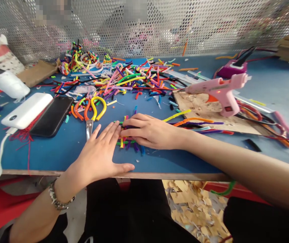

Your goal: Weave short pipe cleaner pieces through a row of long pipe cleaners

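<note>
A small lattice of crossed pipe cleaners [135, 146], in green, yellow, purple, blue and pink, lies near the table's front edge, mostly covered by my hands. My left hand [96, 153] rests flat at its left side, fingers straight and thumb spread, fingertips touching its edge. My right hand [157, 133] reaches over it from the right, its fingers bent and close together on the strips; the thumb is hidden. Loose long strips, among them a yellow pipe cleaner [177, 115] and an orange pipe cleaner [195, 119], lie just beyond my right hand.
Scissors [98, 108] lie beyond my left hand, beside a black phone [51, 116] and a white power bank [27, 109]. A pink glue gun [217, 88] rests on cardboard [197, 103]. Cut pipe cleaners [131, 76] heap up before a perforated metal screen [159, 33].
</note>
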Available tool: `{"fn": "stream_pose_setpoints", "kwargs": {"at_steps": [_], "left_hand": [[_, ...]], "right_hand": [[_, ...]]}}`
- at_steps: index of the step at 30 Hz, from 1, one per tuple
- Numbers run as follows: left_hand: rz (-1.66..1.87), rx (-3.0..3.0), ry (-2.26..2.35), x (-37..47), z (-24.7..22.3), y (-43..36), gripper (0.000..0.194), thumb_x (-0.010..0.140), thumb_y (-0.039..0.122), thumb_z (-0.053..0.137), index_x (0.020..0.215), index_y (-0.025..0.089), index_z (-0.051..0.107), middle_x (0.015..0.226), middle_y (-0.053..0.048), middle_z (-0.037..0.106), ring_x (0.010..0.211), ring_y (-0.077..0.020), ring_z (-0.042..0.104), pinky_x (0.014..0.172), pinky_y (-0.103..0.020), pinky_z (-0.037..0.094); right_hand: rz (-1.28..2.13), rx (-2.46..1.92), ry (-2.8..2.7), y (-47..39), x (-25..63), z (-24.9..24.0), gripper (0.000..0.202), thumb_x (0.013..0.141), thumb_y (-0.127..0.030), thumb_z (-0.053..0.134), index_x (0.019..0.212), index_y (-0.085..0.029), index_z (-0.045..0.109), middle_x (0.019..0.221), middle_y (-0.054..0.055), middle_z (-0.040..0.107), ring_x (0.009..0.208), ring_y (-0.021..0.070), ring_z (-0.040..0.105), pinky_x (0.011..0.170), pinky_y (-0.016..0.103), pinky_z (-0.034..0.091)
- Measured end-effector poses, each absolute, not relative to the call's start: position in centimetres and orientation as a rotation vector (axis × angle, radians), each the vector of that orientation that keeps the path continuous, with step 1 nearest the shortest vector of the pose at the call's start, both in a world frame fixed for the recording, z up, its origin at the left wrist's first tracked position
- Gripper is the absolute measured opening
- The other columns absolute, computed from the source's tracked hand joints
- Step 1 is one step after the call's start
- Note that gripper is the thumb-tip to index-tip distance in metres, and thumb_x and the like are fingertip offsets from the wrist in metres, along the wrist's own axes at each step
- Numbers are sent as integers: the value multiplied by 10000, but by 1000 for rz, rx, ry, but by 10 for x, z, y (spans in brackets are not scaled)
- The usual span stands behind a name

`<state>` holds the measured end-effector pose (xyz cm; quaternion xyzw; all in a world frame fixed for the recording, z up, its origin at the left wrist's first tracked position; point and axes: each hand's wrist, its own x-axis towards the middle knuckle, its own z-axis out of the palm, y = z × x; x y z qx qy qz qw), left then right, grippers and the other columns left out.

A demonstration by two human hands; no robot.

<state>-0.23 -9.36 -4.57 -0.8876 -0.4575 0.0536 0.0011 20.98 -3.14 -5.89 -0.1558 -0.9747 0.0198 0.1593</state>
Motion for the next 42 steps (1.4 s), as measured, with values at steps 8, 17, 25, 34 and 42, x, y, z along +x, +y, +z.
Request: {"fn": "stream_pose_setpoints", "kwargs": {"at_steps": [8,17,25,34,42], "left_hand": [[134,-2806,-1437,-3,-47,-93,996,802,781,260,1443,18,245,1535,-162,183,1424,-282,202,1159,-509,149],[204,-2782,-1448,-2,-45,-94,985,812,764,265,1455,20,209,1543,-138,152,1435,-259,168,1164,-486,127],[120,-2788,-1406,-4,-48,-94,948,825,757,221,1449,43,244,1532,-160,213,1423,-260,209,1160,-461,115],[124,-2812,-1417,-3,-46,-94,964,827,754,239,1444,14,239,1527,-184,208,1421,-287,207,1157,-502,136],[173,-2796,-1476,-2,-45,-95,972,811,734,354,1452,18,210,1536,-165,181,1431,-274,178,1170,-486,112]], "right_hand": [[120,-395,-2688,-31,211,-59,297,935,-190,401,1141,-145,611,1167,123,572,1052,210,476,934,387,413],[231,-321,-2705,-35,205,-51,233,948,-224,443,1024,-139,647,1044,97,636,952,177,555,836,317,433],[292,-274,-2718,-32,203,-53,263,951,-208,423,1070,-100,632,1082,125,616,973,182,529,884,318,447],[291,-225,-2800,-33,200,-45,236,928,-127,389,1016,-108,607,1044,115,618,1005,182,517,939,345,407],[210,-256,-2748,-37,200,-48,308,910,-120,384,1140,-86,586,1096,137,603,998,189,515,920,352,429]]}}
